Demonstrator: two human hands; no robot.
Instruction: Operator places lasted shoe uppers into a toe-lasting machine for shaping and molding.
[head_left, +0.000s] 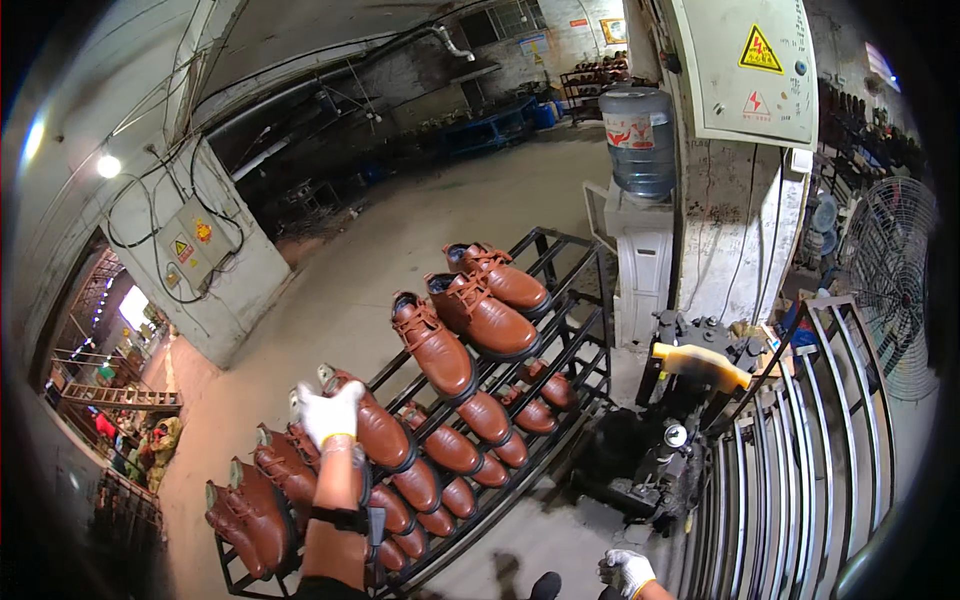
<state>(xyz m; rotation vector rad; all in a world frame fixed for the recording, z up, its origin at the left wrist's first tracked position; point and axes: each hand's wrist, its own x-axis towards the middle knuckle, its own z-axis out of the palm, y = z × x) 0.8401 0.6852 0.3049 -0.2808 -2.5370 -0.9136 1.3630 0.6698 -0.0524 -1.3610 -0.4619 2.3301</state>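
Note:
My left hand (332,416), in a white glove, reaches over the top tier of a black metal rack. Its fingers are at the collar of a brown leather lace-up shoe (378,425) and appear closed on it; the fingertips are partly hidden. To its left stand more brown shoes (262,510), tilted toe-down toward me. Farther right on the same tier is another brown shoe (490,318) with laces. Low at the right, clear of the rack, my right hand (630,572) in a white glove has curled fingers. Whatever they hold, if anything, is too dark to name.
The rack (545,262) carries several more shoes on lower tiers. Right of it are a dark machine with a yellow part (700,366), a metal-bar rack (800,450) and a large fan (890,290). A water dispenser (640,250) stands by the pillar behind.

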